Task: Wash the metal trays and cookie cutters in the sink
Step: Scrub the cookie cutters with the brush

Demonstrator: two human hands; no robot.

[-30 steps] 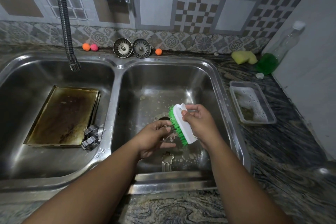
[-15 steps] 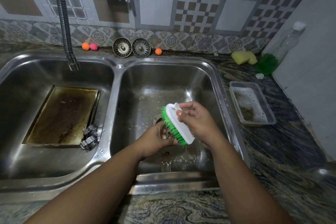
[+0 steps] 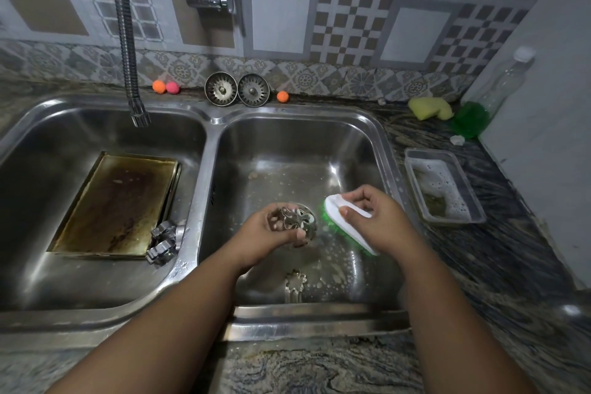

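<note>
Over the right basin of the double steel sink point(image 3: 208, 150), my left hand point(image 3: 267, 233) holds a small metal cookie cutter point(image 3: 294, 219) above the drain. My right hand point(image 3: 377, 217) grips a white scrub brush with green bristles point(image 3: 339, 221), held just right of the cutter and apart from it. Another cookie cutter point(image 3: 295, 281) lies on the soapy floor of the right basin. In the left basin a browned metal tray point(image 3: 118, 205) lies flat, with two cookie cutters point(image 3: 163, 243) at its right corner.
A flexible faucet hose point(image 3: 126, 38) hangs over the left basin. Two drain strainers point(image 3: 236, 89) and small coloured balls point(image 3: 164, 87) stand behind the sink. On the right counter sit a plastic container of suds point(image 3: 447, 192), a yellow sponge point(image 3: 430, 108) and a bottle of green liquid point(image 3: 479, 105).
My right hand has pulled the brush off the cutter and moved it to the right. My left hand has turned the cutter so that its shape faces up.
</note>
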